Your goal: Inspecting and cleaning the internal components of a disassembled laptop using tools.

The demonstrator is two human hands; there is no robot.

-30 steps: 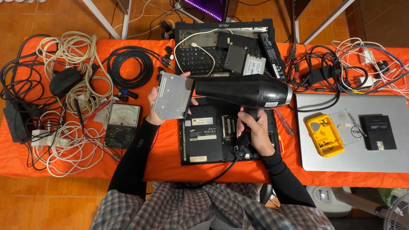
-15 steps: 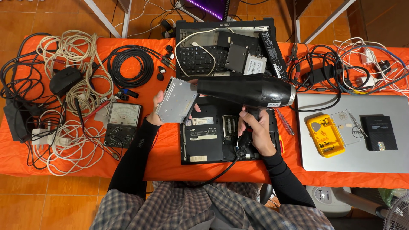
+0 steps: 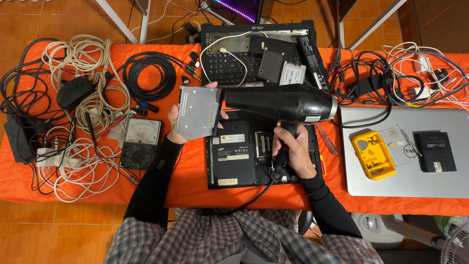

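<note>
- Orange tabletop (image 3: 190,188) carries an opened black laptop base (image 3: 244,156).
- Left hand (image 3: 175,124) grip is closed on a flat metal drive (image 3: 198,111), tilted up.
- Right hand (image 3: 293,149) grip is wrapped around the black hair dryer (image 3: 278,101) handle; its nozzle touches the drive's edge.
- Step looks like blowing the drive.
- Analog meter (image 3: 140,142) and white cables (image 3: 78,161) crowd left of the left grip; more room is near the front edge.

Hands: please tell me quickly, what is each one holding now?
Left hand: closed on a flat grey metal drive, held up above the table.
Right hand: closed on the handle of the black hair dryer.
</note>
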